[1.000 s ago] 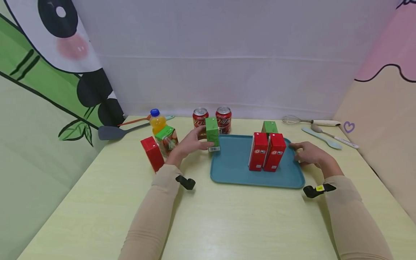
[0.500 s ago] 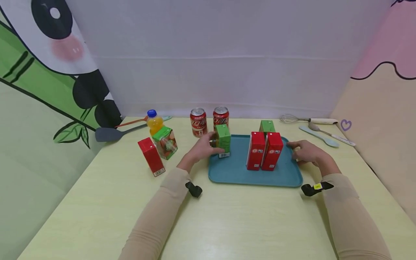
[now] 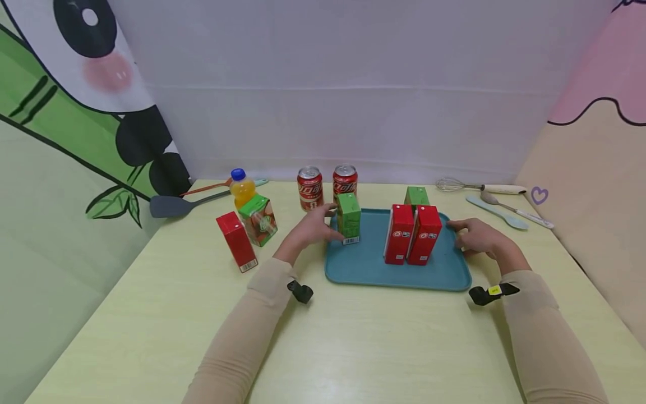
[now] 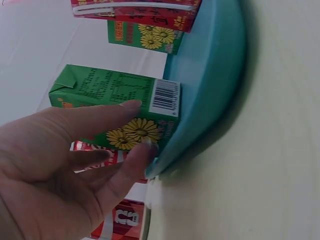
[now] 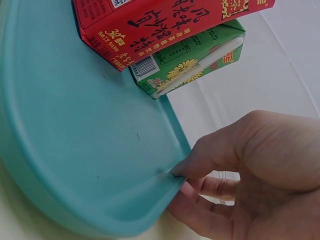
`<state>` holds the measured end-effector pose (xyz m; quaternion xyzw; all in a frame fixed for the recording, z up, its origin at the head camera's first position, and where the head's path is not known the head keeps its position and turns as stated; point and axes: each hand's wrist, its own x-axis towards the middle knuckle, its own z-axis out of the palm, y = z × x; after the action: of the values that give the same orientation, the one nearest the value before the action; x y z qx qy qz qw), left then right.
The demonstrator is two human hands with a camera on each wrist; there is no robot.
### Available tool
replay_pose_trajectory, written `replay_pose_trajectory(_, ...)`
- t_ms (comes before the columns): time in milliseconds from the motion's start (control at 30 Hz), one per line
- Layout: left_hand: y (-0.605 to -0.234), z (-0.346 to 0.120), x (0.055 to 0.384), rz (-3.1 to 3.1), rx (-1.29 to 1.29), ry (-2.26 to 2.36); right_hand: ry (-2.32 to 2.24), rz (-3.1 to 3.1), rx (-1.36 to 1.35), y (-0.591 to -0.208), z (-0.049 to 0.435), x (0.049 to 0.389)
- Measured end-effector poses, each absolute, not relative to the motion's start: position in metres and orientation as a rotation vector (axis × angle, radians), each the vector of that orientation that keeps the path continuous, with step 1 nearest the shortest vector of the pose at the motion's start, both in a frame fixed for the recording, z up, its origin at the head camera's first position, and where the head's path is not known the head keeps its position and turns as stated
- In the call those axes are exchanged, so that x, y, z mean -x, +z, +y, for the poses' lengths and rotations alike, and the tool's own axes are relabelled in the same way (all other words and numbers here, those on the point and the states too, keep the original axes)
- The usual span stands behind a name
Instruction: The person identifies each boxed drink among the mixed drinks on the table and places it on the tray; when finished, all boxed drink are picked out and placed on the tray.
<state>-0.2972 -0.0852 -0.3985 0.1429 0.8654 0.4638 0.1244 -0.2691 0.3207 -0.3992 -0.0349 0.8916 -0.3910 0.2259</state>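
A green drink carton with yellow flowers stands upright on the left end of a blue tray. My left hand is at its left side, thumb and fingers spread apart; in the left wrist view the thumb and a finger overlap the green carton, so any touch is hard to tell. My right hand pinches the tray's right rim, with the thumb on top, as the right wrist view of the tray shows. Two red cartons and another green carton stand on the tray's right half.
Left of the tray stand a red carton, a green-topped carton and an orange juice bottle. Two cola cans are behind it. A spatula lies far left; a whisk and spoon-like utensils lie at back right.
The left hand has carried the green carton rightward onto the tray, then loosened its fingers and drawn slightly left of it. The right hand has stayed on the tray rim.
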Motion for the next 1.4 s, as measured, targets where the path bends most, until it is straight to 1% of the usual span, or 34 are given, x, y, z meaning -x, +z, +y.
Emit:
replay_pose_trajectory(333, -0.407, -0.078, 0.299, 2.570, -0.490, 1.313, -1.090, 2.460, 0.096, -0.401, 0.323, 0.271)
replay_pose_trajectory(567, -0.408, -0.065, 0.302, 2.638, -0.632, 1.148, -1.095, 2.448, 0.093, -0.402, 0.325, 0.268)
replay_pose_trajectory(1033, -0.405, -0.029, 0.300, 2.777, -0.662, 0.874, -1.087, 2.469, 0.083, -0.400, 0.322, 0.270)
replay_pose_trajectory(1300, -0.407, -0.020, 0.311, 2.694, -0.548, 1.068, -1.112, 2.447, 0.096, -0.401, 0.321, 0.270)
replay_pose_trajectory(1400, -0.409, -0.017, 0.319, 2.638, -0.562, 1.149, -1.106, 2.454, 0.094, -0.400, 0.322, 0.270)
